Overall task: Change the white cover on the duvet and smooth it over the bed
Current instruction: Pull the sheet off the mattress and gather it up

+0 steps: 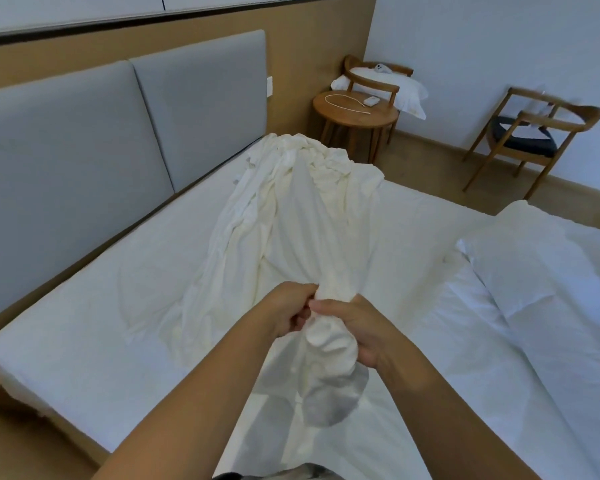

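With the left hand (288, 315) and the right hand (359, 329) clenched side by side and touching, both wrapped round one bunched end of the white cover (291, 216), best to treat this as a hunt for a corner or the opening, not as a hard pull. Grips a thick twist of cloth, with a loose tail hanging below the fists towards the body. Runs away from the fists as a long creased rope up the bed (430, 220) and ends in a crumpled heap at the far edge. Looks like cover alone; cannot tell from the folds whether with duvet inside or without.

Loosen one hand at a time. Walk the grip along the edge as far as a seam or corner, then draw the hands apart to open the twist flat. Lift before shaking, to stop the far heap sliding off the bed to the floor (413, 173). Work over the white sheet (84, 306) on the headboard side, away from the white bedding (534, 289) piled on the right. Use the grey headboard (84, 150) as a line for squaring the cloth.

Beyond the far heap: a round wooden table (354, 121) with a white cable (343, 100) and a small white box (370, 101) on it, a wooden chair (371, 84) behind it carrying a white pillow (407, 93), and well apart to the right a second wooden chair (555, 114) with a dark seat.
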Motion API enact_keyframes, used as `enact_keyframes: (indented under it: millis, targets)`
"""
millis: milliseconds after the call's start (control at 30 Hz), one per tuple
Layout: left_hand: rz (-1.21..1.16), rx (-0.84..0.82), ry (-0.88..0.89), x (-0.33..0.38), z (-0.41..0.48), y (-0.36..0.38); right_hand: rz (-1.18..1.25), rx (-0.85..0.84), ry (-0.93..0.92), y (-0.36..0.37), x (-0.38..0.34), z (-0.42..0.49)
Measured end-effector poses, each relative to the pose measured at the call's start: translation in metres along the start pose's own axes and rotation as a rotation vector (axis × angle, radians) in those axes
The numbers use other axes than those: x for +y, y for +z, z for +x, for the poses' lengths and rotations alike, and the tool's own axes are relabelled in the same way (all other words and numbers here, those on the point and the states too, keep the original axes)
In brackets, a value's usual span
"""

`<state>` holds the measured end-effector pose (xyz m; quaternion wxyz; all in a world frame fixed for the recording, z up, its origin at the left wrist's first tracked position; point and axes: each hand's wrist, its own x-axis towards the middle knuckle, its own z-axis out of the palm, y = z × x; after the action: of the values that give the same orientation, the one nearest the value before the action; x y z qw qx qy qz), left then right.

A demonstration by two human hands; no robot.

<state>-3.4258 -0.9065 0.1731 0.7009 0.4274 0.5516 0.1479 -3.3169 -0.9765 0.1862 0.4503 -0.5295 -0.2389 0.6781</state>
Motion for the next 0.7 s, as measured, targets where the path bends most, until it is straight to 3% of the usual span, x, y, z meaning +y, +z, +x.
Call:
enact_keyframes:
  millis: [100, 267, 400, 500, 633, 700]
  targets:
    - [-0.015, 0.072, 0.196, 0.012, -0.001, -0.002, -0.071, 0.028, -0.043, -0.005, 0.007, -0.001]
    - [-0.015, 0.002, 0.372, 0.024, -0.003, 0.012, -0.039, 0.019, 0.068, 0.006, 0.022, 0.006]
    - [0.020, 0.042, 0.405, 0.026, -0.002, 0.004, 0.061, 0.261, -0.178, 0.006, 0.012, 0.021]
    - [-0.072, 0.040, 0.264, 0.014, -0.001, -0.006, 0.274, 0.327, -0.206, -0.009, -0.001, 0.026]
    - [-0.059, 0.067, -0.103, -0.008, 0.001, -0.014, 0.213, 0.305, -0.081, -0.012, 0.001, 0.024]
    - [-0.055, 0.034, -0.156, -0.017, 0.006, -0.015, 0.229, 0.226, 0.001, -0.006, 0.006, 0.022]
